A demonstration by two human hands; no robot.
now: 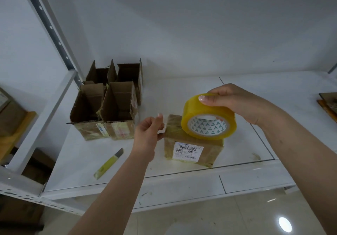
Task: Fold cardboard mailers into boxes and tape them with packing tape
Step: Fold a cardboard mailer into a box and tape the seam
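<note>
1. My right hand [235, 105] is gripping the roll of yellow packing tape [208, 117] from above, thumb on the near face of its rim and fingers curled over the far side.
2. The roll is tilting on edge, with its lower rim resting on the top of a closed cardboard box [193, 146].
3. That box is sitting near the front edge of the white shelf [182, 92], wrapped in clear tape, with a white shipping label [187, 151] facing me.
4. My left hand [148, 134] is hovering just left of the box, with the fingers loosely curled and the thumb and forefinger pinched together close to the box's upper left corner; I cannot tell whether they are holding a strip of tape.
5. My two hands are working apart, one on each side of the box.
6. Four open cardboard boxes [109, 101] are standing in a cluster at the back left of the shelf, flaps up, touching one another.
7. A yellow utility knife [108, 163] is lying on the shelf to the left of my left forearm, its blade pointing away from me.
8. Brown cartons [11, 114] are sitting on a neighbouring shelf at far left.
</note>
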